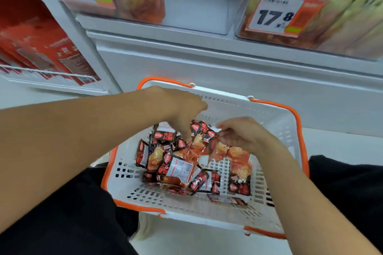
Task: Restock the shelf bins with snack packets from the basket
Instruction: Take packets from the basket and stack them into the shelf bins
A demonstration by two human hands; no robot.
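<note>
**Both hands in the basket, lifting snack packets**

A white slotted plastic basket with orange rim and handles sits on the floor in front of a white shelf unit. Inside it lies a loose heap of small snack packets: glossy red-and-black wrappers printed with fried food, a round red logo and, on some, a white label panel on the back. They lie jumbled at all angles, mostly across the middle and left of the basket floor.

The left hand reaches down from above, fingers curled round the top of a raised cluster of packets near the basket's middle. The right hand meets it from the other side, fingers bent and pinching the same cluster's edge.

Above, a clear shelf bin holds a few dark-and-orange packets at its left, with bare space beside them. To its right another bin is packed with yellow packets behind a price tag reading 17.8.
</note>
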